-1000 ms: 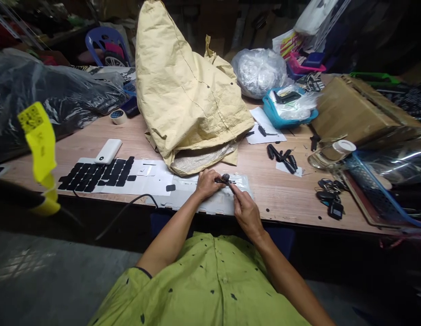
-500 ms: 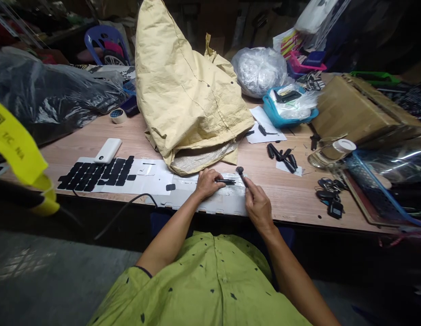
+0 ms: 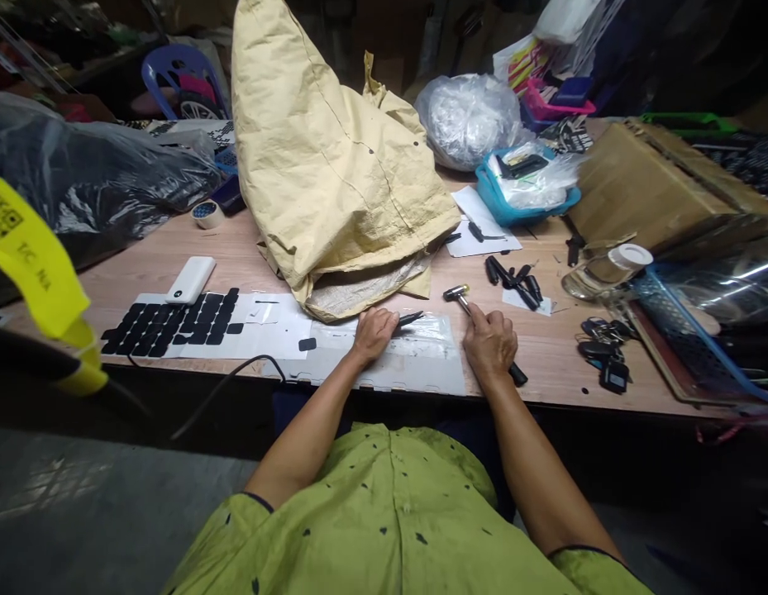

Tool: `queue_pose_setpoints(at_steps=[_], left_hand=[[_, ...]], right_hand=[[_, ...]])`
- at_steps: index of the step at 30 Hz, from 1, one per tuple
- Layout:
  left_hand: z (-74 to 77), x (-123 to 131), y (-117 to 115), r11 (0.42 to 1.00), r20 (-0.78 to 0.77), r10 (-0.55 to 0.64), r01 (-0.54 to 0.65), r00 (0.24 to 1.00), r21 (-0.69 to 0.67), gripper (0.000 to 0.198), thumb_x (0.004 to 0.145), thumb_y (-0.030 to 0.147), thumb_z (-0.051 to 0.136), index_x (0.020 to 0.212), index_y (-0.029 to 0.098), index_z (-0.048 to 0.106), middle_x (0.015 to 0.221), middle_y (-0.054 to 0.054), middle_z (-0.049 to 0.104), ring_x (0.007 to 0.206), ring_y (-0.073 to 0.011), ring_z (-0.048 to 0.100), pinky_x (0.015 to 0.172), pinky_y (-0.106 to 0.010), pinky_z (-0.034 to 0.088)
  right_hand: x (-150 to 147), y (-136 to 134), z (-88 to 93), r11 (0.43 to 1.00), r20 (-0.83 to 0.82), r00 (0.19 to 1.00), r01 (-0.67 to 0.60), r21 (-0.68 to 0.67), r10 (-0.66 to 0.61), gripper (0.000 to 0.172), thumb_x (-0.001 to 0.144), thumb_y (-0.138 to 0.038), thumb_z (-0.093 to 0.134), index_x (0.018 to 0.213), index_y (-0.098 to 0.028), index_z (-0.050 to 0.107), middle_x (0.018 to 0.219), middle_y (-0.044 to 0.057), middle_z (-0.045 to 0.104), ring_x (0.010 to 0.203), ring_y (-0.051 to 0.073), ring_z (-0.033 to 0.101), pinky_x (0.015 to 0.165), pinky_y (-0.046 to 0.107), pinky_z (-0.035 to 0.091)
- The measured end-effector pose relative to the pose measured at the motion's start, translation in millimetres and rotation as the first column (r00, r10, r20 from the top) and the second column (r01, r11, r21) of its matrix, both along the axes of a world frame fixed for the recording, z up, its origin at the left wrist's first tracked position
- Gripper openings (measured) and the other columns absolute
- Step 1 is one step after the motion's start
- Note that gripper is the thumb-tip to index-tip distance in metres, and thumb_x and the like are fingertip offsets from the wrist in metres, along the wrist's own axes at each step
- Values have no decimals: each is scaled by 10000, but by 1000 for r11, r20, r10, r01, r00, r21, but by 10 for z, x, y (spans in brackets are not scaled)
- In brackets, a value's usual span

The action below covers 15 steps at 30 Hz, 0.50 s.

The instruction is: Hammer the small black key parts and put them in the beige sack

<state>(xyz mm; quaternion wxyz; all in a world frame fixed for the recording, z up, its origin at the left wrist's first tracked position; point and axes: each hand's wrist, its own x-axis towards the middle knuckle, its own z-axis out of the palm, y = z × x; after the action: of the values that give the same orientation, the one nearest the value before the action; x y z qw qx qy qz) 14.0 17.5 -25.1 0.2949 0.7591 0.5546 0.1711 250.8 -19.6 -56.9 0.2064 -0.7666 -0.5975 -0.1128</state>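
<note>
My left hand (image 3: 375,335) is closed with its fingertips on a slim, dark, pointed piece (image 3: 411,319), just above a sheet of clear plastic (image 3: 442,332) near the front edge. What exactly the piece is, I cannot make out. To the right, my right hand (image 3: 490,340) is wrapped round the handle of a small hammer (image 3: 456,292), low over the bare wood. The hammer's head points away to the left, and the black end of its grip shows below my palm. Beyond that hand lie several short black pieces (image 3: 513,281), partly on white paper.
A large beige cloth bag (image 3: 340,182) stands behind my hands. On the left are a white power bank (image 3: 191,279), rows of black patches (image 3: 154,327) and a tape roll (image 3: 207,214). Keys (image 3: 603,351), a clear bottle (image 3: 598,277) and a blue basket (image 3: 699,330) sit right.
My right hand has moved right and lowered the hammer from upright to nearly flat by the table. My left hand stays in place; the dark piece now points more upward.
</note>
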Motion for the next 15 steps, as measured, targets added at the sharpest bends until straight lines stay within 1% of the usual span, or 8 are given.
queue_pose_setpoints(at_steps=[5, 8, 10, 12, 13, 15], left_hand=[[14, -40, 35, 1000, 32, -11, 10, 999, 18, 416, 1048, 334, 361, 702, 207, 555, 845, -24, 635, 939, -201, 562, 926, -360, 387], [29, -73, -40, 999, 129, -28, 22, 991, 44, 392, 1034, 349, 366, 738, 205, 579, 856, -36, 636, 904, -198, 579, 895, -353, 421], [35, -112, -225, 997, 234, -56, 43, 971, 62, 340, 1021, 378, 388, 849, 204, 625, 901, -43, 656, 885, -191, 595, 857, -334, 452], [20, -172, -520, 992, 311, -127, 113, 942, 63, 327, 1007, 428, 421, 973, 204, 657, 939, -56, 682, 872, -191, 617, 826, -321, 479], [1, -210, -691, 983, 328, -182, 173, 927, 55, 342, 1000, 456, 438, 1015, 205, 670, 945, -64, 695, 866, -195, 630, 818, -319, 489], [-68, -292, -1017, 944, 329, -318, 330, 889, 19, 377, 982, 506, 473, 1051, 211, 699, 944, -81, 722, 867, -207, 659, 831, -322, 505]], right_hand=[[-15, 16, -1, 1000, 34, 999, 4, -10, -4, 366, 938, -221, 499, 1234, -237, 715, 868, 88, 510, 793, 211, 394, 644, 320, 224], [-28, 33, 10, 1000, 42, 999, 10, -22, -9, 368, 936, -217, 502, 1237, -236, 711, 874, 90, 516, 805, 217, 403, 648, 319, 230], [-44, 37, 20, 1000, 39, 999, 13, -29, -12, 371, 940, -212, 489, 1236, -235, 713, 880, 95, 527, 817, 224, 410, 649, 321, 231], [-61, 36, 29, 999, 35, 999, 14, -35, -13, 375, 943, -209, 479, 1236, -231, 713, 888, 102, 536, 832, 231, 416, 651, 326, 233], [-70, 35, 32, 999, 32, 999, 15, -38, -14, 375, 943, -210, 479, 1237, -228, 712, 893, 105, 540, 839, 235, 419, 653, 328, 235], [-83, 36, 32, 999, 27, 1000, 18, -44, -17, 376, 941, -215, 485, 1243, -224, 708, 902, 110, 544, 852, 240, 423, 658, 331, 242]])
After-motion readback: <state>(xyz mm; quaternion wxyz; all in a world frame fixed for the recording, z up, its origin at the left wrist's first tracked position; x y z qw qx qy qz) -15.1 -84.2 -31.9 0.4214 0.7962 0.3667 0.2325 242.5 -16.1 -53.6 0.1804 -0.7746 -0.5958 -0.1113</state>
